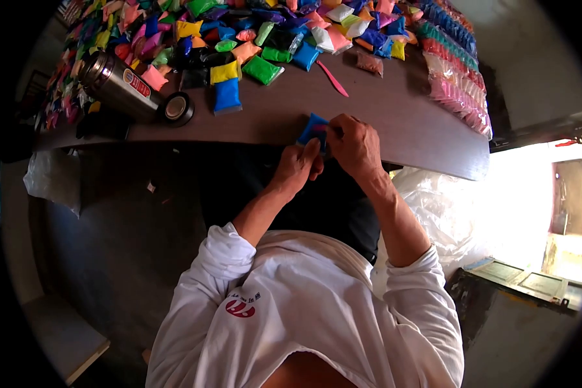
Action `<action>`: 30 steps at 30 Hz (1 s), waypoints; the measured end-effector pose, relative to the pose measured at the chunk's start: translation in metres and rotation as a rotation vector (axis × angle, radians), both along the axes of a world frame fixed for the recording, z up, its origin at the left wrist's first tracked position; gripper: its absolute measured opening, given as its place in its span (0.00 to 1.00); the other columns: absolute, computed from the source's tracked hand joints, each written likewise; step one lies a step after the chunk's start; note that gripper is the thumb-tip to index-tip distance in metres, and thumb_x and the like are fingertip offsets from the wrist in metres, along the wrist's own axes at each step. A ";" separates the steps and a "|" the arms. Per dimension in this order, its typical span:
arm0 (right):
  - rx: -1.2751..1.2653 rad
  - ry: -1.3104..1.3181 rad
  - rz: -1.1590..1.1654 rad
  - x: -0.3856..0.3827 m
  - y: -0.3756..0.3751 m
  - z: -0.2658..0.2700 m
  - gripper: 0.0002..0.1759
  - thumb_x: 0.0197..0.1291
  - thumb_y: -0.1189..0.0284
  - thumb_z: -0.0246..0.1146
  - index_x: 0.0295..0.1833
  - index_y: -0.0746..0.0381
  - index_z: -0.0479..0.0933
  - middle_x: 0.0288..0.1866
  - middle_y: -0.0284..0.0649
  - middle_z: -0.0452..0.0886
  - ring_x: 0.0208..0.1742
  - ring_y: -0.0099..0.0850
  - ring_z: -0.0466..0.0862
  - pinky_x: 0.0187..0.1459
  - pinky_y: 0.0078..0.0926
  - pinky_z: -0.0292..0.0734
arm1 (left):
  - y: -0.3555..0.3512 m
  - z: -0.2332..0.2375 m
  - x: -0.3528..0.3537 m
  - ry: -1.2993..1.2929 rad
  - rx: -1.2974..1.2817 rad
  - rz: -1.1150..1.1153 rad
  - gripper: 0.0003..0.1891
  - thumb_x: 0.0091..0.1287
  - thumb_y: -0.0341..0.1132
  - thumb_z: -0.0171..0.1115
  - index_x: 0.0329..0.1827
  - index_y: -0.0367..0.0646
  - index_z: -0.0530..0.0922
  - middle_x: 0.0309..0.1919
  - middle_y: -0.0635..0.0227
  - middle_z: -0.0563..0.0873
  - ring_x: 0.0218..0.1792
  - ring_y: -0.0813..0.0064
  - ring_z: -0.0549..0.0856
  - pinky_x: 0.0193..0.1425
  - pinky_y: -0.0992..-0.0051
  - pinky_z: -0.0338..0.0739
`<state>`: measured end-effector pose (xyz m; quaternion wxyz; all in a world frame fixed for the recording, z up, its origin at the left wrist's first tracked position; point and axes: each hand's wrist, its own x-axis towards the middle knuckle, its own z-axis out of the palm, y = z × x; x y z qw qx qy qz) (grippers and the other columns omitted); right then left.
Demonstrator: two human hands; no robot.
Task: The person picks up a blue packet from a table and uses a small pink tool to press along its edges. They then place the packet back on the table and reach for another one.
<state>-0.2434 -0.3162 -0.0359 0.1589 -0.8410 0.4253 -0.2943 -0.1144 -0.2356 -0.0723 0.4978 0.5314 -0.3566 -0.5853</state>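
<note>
Both hands meet at the near edge of a dark brown table. My left hand pinches the lower side of a small blue packet. From the right, my right hand grips the same blue packet with its fingers curled over the top. Most of the packet is hidden behind the fingers. My white sleeves are pushed up to the elbows.
A heap of small coloured packets covers the far table. Rows of pink and blue packets line the right edge. A steel flask lies at left beside a black tape roll. A pink stick lies mid-table. Clear plastic bags sit below right.
</note>
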 end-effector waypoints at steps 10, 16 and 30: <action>-0.088 0.037 0.090 0.007 0.007 0.013 0.04 0.51 0.74 0.62 0.29 0.63 0.76 0.29 0.44 0.80 0.32 0.46 0.81 0.32 0.39 0.77 | 0.000 -0.009 -0.003 0.007 -0.082 0.006 0.27 0.73 0.52 0.49 0.18 0.41 0.71 0.14 0.71 0.74 0.15 0.81 0.71 0.20 0.80 0.64; -0.098 0.062 0.086 0.006 -0.014 0.013 0.05 0.51 0.71 0.62 0.28 0.61 0.76 0.28 0.43 0.81 0.30 0.45 0.81 0.31 0.40 0.76 | -0.003 0.002 -0.003 -0.043 -0.066 0.018 0.27 0.73 0.51 0.49 0.18 0.40 0.70 0.13 0.70 0.74 0.15 0.81 0.71 0.20 0.80 0.64; -0.106 0.081 -0.058 0.001 -0.011 0.001 0.04 0.53 0.72 0.62 0.34 0.60 0.78 0.28 0.43 0.81 0.31 0.47 0.81 0.32 0.39 0.76 | 0.002 -0.004 -0.003 -0.201 -0.137 0.044 0.27 0.74 0.46 0.46 0.16 0.38 0.71 0.11 0.68 0.73 0.13 0.78 0.72 0.20 0.76 0.65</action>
